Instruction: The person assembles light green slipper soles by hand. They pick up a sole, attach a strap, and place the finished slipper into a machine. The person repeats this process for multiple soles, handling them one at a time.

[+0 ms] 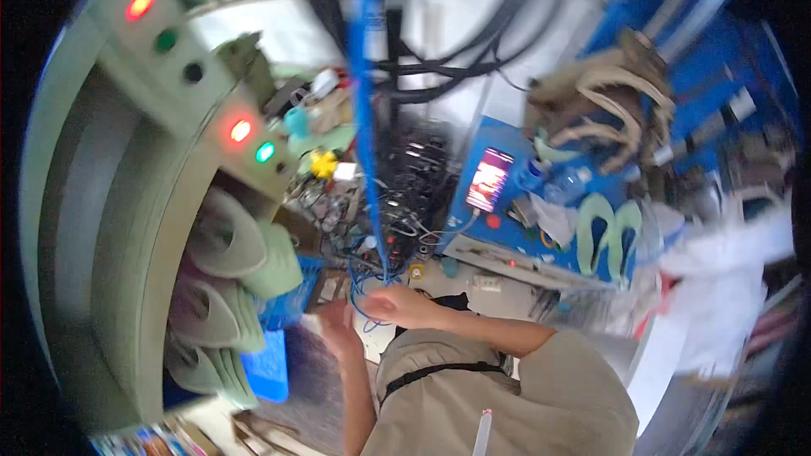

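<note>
My left hand [338, 328] is raised in front of my body, its fingers blurred. Close beside it, my right hand [399, 306] reaches in from the right with the forearm bent across my waist. Its fingers are smeared too, so I cannot tell whether either hand holds anything. Thin blue tubing [374, 325] loops right around the right hand. A thicker blue hose [363, 118] hangs down from above toward it.
On the left stands a machine with lit red [241, 130] and green buttons and pale green boot-like pieces [274, 262]. A blue bench [507, 232] at right bears a lit phone [490, 179], a bottle [566, 186] and pale green sole-shaped pieces [596, 232]. Black cables [456, 76] hang ahead.
</note>
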The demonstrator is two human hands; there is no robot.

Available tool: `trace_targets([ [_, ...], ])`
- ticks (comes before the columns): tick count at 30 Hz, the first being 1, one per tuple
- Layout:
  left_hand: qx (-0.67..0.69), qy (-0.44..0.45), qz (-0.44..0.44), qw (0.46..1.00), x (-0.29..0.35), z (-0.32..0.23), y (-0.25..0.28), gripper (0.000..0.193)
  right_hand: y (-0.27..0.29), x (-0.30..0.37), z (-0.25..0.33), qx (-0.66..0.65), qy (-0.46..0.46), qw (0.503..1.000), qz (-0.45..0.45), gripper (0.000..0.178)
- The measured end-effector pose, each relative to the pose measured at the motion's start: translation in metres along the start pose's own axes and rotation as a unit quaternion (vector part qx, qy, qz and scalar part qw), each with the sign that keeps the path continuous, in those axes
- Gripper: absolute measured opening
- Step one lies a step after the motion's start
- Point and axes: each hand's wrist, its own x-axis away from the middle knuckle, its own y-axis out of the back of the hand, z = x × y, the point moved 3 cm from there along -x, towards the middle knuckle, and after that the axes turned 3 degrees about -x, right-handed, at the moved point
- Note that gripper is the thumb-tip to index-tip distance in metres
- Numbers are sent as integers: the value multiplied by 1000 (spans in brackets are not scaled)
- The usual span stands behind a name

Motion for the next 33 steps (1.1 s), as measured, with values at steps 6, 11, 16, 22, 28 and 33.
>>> trace_targets([
  [6, -405, 362, 295, 786, 72, 178, 140, 31, 41, 164, -142, 62, -182, 939, -286, 30],
  [11, -394, 417, 252, 779, 76, 115, 29, 36, 6, 228, -202, -212, -237, 817, -481, 29],
  [16, -440, 330, 461, 696, 99, 164, 17, 37, -26, 216, -220, -233, -207, 856, -412, 26],
  [22, -520, 301, 539, 590, 113, 200, -1, 37, 6, 210, -267, -84, -230, 893, -378, 23],
  [28, -549, 348, 465, 601, 112, 209, -24, 38, 59, 204, -239, -61, -217, 905, -362, 27],
  [33, -500, 350, 432, 664, 110, 244, -45, 38, 88, 208, -236, -59, -240, 897, -367, 28],
])
